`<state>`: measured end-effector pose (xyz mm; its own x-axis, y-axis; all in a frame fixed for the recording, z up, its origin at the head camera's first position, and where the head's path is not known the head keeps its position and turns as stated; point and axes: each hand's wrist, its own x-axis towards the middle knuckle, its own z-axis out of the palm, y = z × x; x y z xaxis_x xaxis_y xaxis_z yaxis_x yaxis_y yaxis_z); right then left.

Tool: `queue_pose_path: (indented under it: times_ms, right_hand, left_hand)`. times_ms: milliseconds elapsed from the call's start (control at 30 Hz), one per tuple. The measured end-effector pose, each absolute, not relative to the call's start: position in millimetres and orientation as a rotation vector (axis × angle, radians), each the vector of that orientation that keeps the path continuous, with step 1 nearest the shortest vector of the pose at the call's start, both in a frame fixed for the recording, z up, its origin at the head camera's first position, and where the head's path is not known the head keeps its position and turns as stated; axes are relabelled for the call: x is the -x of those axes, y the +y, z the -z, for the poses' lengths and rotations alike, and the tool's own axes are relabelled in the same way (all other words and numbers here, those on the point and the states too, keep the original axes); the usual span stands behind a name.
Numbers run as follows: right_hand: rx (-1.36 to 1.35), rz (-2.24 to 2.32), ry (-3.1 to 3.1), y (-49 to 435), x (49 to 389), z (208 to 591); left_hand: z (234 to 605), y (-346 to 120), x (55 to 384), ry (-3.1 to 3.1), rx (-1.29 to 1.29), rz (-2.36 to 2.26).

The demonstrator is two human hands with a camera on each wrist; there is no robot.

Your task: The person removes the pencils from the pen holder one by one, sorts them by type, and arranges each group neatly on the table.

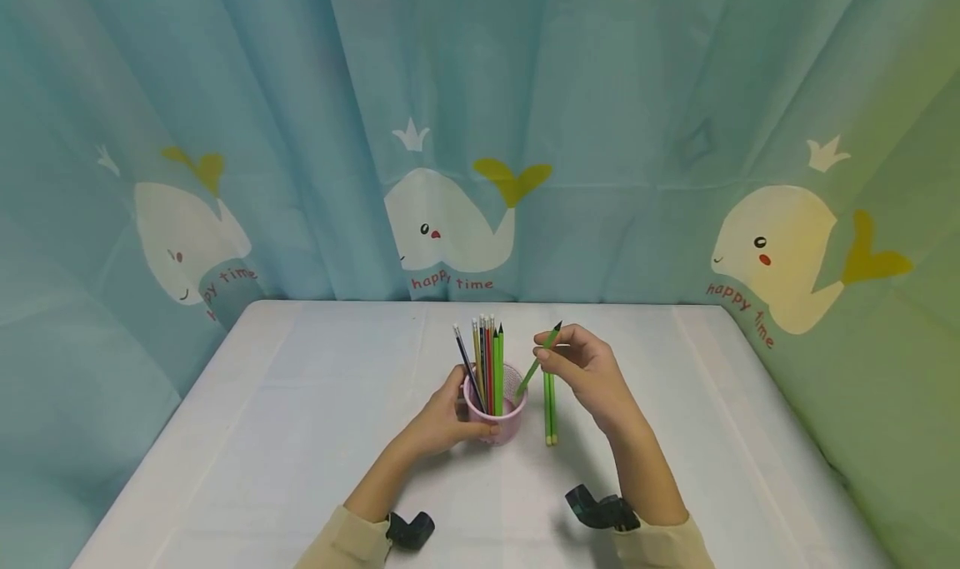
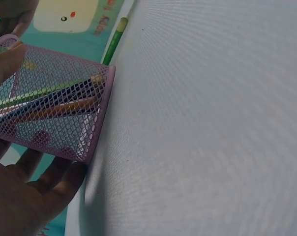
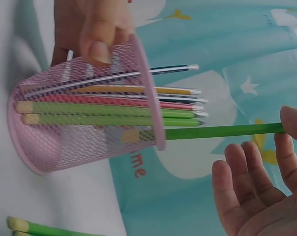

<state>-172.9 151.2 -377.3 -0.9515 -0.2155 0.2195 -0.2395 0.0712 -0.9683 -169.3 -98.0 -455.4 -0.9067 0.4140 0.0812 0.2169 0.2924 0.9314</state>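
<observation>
A pink mesh pencil cup [image 1: 504, 427] stands upright on the table, and my left hand [image 1: 442, 415] grips it round the side, thumb in front. Several pencils [image 3: 109, 93] lean inside it: dark, yellow, red and green ones. Between thumb and index finger, my right hand [image 1: 588, 373] pinches a green pencil [image 3: 222, 131] near its black tip. That pencil's lower end is inside the cup's rim, tilted, and in the right wrist view it sits above the cup's bottom. Two more green pencils [image 1: 551, 411] lie side by side on the table, right of the cup.
The white table [image 1: 300, 402] spreads around the cup. Behind it hangs a blue-green curtain [image 1: 615, 94] with whale prints, which continues along both sides. Dark curved pieces [image 1: 600, 509] are worn at both wrists.
</observation>
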Motion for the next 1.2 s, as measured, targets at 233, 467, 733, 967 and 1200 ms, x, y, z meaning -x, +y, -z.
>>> queue_pose_path:
  times_ms: [233, 467, 733, 967, 1200]
  right_hand:
    - [-0.500, -2.215, -2.183, 161, 172, 370]
    - [-0.537, -2.339, -2.077, 166, 172, 369]
    - [-0.495, -2.547, -1.934, 167, 177, 371]
    - [-0.414, -2.597, -1.890, 174, 181, 378]
    - [-0.243, -2.501, -1.985, 183, 189, 388]
  left_hand:
    - [454, -97, 169, 2.375, -0.580, -1.680]
    - [457, -97, 170, 2.393, -0.585, -1.662]
    - [456, -97, 170, 2.397, -0.588, -1.659]
    - [456, -98, 169, 2.388, -0.607, -1.657]
    - [457, -98, 168, 2.386, -0.584, -1.659]
